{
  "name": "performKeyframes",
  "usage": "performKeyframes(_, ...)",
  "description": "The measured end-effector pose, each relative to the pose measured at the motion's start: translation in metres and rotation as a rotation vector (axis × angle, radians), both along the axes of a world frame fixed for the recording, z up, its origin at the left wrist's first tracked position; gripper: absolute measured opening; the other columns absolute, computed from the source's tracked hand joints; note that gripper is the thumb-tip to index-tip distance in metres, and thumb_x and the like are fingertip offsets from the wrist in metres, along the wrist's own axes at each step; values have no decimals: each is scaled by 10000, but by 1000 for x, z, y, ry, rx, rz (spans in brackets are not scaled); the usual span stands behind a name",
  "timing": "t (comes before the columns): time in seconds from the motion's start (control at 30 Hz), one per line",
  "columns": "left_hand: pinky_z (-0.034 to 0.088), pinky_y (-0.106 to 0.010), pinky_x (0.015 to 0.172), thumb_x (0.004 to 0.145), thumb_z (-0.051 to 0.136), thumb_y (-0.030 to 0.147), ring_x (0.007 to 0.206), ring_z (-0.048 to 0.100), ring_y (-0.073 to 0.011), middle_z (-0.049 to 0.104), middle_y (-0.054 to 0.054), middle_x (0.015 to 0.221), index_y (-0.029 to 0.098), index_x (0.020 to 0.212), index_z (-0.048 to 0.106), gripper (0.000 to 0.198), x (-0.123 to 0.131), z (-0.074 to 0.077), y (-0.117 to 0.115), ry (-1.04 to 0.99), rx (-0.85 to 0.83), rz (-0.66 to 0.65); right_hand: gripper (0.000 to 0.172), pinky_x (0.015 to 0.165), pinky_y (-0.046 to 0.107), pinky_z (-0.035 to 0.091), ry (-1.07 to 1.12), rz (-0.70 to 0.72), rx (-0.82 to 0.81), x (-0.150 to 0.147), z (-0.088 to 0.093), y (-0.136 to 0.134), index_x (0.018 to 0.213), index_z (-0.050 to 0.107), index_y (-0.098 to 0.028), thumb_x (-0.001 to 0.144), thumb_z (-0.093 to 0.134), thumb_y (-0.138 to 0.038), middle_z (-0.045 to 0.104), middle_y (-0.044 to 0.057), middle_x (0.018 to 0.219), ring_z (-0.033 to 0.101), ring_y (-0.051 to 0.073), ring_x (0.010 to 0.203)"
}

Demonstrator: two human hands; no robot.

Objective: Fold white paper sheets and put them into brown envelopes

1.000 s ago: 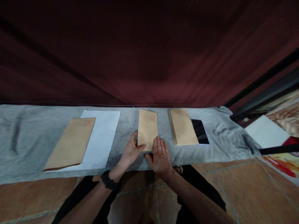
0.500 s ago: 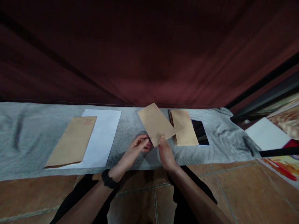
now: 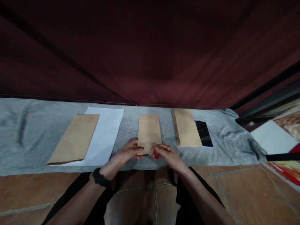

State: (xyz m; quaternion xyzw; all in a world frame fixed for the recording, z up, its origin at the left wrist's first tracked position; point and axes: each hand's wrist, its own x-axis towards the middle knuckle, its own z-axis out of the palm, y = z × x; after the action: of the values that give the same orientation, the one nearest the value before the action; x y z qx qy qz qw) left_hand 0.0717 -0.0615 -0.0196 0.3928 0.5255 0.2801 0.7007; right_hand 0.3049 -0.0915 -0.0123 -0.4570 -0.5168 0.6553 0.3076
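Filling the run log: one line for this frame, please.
left hand: pinches near edge of middle brown envelope | right hand: same edge | envelope: flat on grey cloth | nearby: envelope stack, phone

Both hands pinch the near edge of the envelope, left hand and right hand almost touching each other. The envelope lies flat on a grey cloth, pointing straight away from the grip. Right of the grip there's a stack of the same brown ones, with a phone just beside it. Left of the grip, well apart, a second envelope lies partly on a white sheet. A dark red curtain hangs beyond.
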Motion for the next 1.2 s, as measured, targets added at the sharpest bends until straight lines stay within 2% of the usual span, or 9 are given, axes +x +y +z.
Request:
performKeyframes(0.13,541,-290,541,578,915,473,550,688,-180,717,2,692,200,898,552,556,7,-8,-6,52,31,11,191,895,343,533,-461,-172,541,-2,-11,2,952,725,-241,999,552,-307,705,50,968,658,203,951)
performKeyframes(0.27,523,-290,509,585,877,524,523,676,-179,707,12,694,220,874,499,565,12,-10,-9,105,67,10,103,960,384,544,-705,-94,736,-9,-29,-3,1023,710,-226,937,663,-191,677,80,1060,637,243,1063)
performKeyframes(0.37,493,-286,488,633,823,543,484,636,-168,681,30,660,238,857,470,518,10,-10,-10,193,64,-42,276,1005,432,540,-796,-85,823,-10,-36,-6,1174,689,-214,903,725,-181,660,110,1195,612,272,1148)
performKeyframes(0.47,401,-261,465,755,732,513,452,568,-154,589,55,560,241,786,490,365,1,-7,-10,478,152,-129,342,1024,447,541,-812,-29,862,-6,-35,-7,1245,669,-209,910,722,-177,647,115,1263,603,275,1188)
performKeyframes(0.6,436,-299,577,932,556,518,625,639,-198,619,3,631,232,728,577,352,-6,1,-2,928,517,-137,342,1048,450,537,-792,11,848,-1,-30,-4,1243,666,-189,907,723,-164,649,114,1261,607,275,1194)
performKeyframes(0.7,535,-364,867,1034,387,457,982,705,-233,752,-78,1016,215,1002,688,388,6,4,20,852,891,-112,342,1064,423,533,-732,31,810,3,-28,0,1221,667,-201,893,715,-118,651,97,1250,611,253,1194)
performKeyframes(0.8,344,-438,1223,1057,344,398,1458,466,-247,581,-127,1512,171,1395,593,478,29,0,59,774,1162,-285,356,1055,427,534,-736,8,776,6,-27,2,1199,663,-199,862,746,-120,646,102,1248,604,263,1188)
performKeyframes(1.0,137,-445,1304,1054,331,450,1594,236,-245,310,-136,1704,123,1608,346,643,54,-22,137,918,1137,-628,535,1012,516,528,-878,-95,757,10,-30,2,1280,599,-168,829,839,-328,613,154,1267,568,335,1182)
performKeyframes(1.2,66,-410,1307,1073,281,487,1608,184,-218,274,-105,1721,151,1618,346,643,50,-32,132,885,1180,-758,609,1004,508,517,-925,-132,757,11,-35,2,1272,579,-157,797,867,-407,612,163,1254,568,341,1145)
